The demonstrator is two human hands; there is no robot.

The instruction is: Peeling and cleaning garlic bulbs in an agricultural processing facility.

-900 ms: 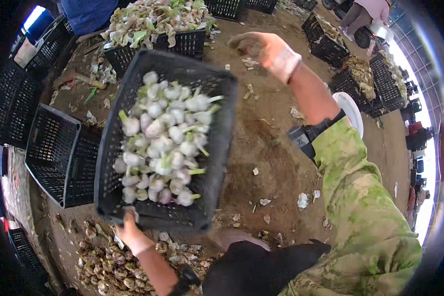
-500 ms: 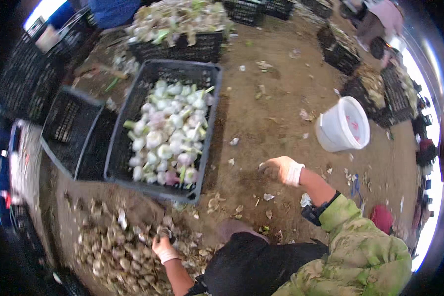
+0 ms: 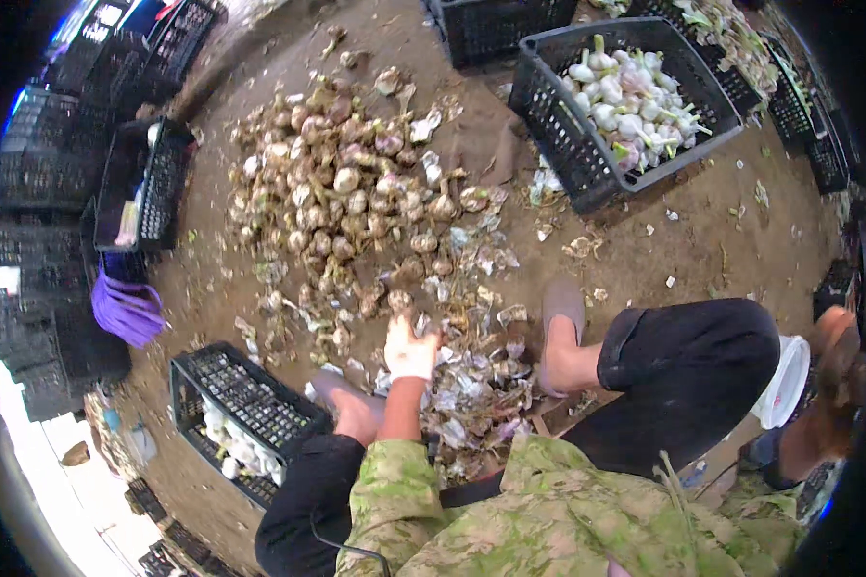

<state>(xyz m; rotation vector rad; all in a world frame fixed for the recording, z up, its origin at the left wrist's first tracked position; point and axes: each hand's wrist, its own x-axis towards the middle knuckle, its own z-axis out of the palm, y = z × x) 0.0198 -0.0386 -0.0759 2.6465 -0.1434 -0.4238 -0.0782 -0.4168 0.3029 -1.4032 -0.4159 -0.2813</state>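
At far left stand stacked black crates (image 3: pixel 38 231), with a bundle of purple strips (image 3: pixel 127 306) beside them; nearer the left foot, a small black crate (image 3: pixel 245 396) holds white bulbs (image 3: pixel 239 446). The heap of brownish garlic (image 3: pixel 308 192) lies on the ground ahead, and the left hand (image 3: pixel 411 348) reaches to its near edge. Its thumb stands apart, but I cannot tell whether the fingertips have closed on a bulb. Working this near edge, singling out loose bulbs clear of the papery skins (image 3: pixel 476 409), should keep the grip clean. Farther right, a larger black crate (image 3: pixel 570 144) holds trimmed white garlic (image 3: pixel 635 106). Beyond the knee, past a white bucket (image 3: pixel 785 383), the right hand (image 3: pixel 839 337) blurs at the rim; its grip cannot be told.
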